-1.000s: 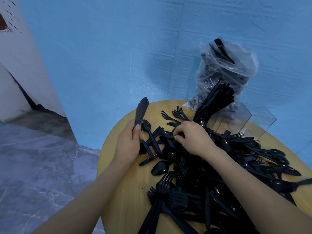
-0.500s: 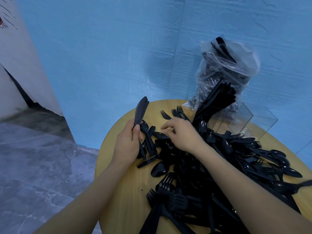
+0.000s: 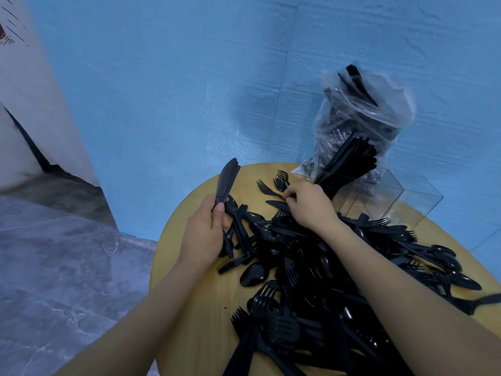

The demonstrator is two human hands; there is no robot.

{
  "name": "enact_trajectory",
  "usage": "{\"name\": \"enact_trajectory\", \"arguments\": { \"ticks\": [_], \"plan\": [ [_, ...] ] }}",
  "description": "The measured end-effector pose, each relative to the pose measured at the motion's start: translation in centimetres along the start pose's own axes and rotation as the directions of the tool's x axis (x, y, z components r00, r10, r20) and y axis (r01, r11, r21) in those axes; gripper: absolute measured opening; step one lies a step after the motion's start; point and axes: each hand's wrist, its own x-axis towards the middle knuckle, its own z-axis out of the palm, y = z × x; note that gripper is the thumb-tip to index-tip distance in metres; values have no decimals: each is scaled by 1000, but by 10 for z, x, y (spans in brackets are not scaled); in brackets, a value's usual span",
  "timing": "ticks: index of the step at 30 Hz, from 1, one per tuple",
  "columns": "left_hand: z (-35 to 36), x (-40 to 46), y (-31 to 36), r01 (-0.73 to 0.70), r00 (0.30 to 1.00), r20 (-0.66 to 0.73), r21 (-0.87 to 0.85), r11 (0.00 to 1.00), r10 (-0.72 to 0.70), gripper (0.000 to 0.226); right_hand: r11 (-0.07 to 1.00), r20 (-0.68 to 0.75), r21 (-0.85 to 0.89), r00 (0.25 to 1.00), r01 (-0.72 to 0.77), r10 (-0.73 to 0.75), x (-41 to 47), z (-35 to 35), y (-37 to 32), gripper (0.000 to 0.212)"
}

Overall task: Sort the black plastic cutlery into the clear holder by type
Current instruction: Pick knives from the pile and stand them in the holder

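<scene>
A big heap of black plastic cutlery [image 3: 320,267] covers the round wooden table [image 3: 195,308]. My left hand [image 3: 206,232] grips a small bunch of black knives [image 3: 226,183], blades pointing up, at the table's left edge. At the far side of the heap my right hand [image 3: 309,204] pinches the handle of a fork [image 3: 267,188] lying on the table, with a knife [image 3: 276,204] flat just under the fingers. The clear holder [image 3: 401,202] stands behind the heap; a fan of knives [image 3: 349,166] sticks out of its left compartment, and its right compartments look empty.
A clear plastic bag [image 3: 363,112] with more black cutlery leans against the blue wall behind the holder. Two more forks [image 3: 280,180] lie near the far table edge. To the left the table drops off to a grey marble floor [image 3: 54,267].
My right hand has moved away from the heap's middle toward the far edge and now pinches a fork handle there. My left hand keeps the knives and has barely moved.
</scene>
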Motion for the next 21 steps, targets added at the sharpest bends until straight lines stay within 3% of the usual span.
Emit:
{"name": "enact_trajectory", "arguments": {
  "ticks": [8,15,18,21],
  "plan": [
    [-1,1,0,-13,1000,5,17,1000,13,18,981,236,-191,972,34,12,41,22,-10,19],
    [-1,1,0,-6,1000,8,22,1000,5,18,975,343,-220,938,30,49,45,13,-13,5],
    [0,1,0,-3,1000,8,16,1000,3,18,987,366,-159,930,37,25,45,9,-13,17],
    [0,1,2,0,1000,4,14,1000,0,19,994,267,107,963,13,-41,42,-4,-13,8]
  ]
}}
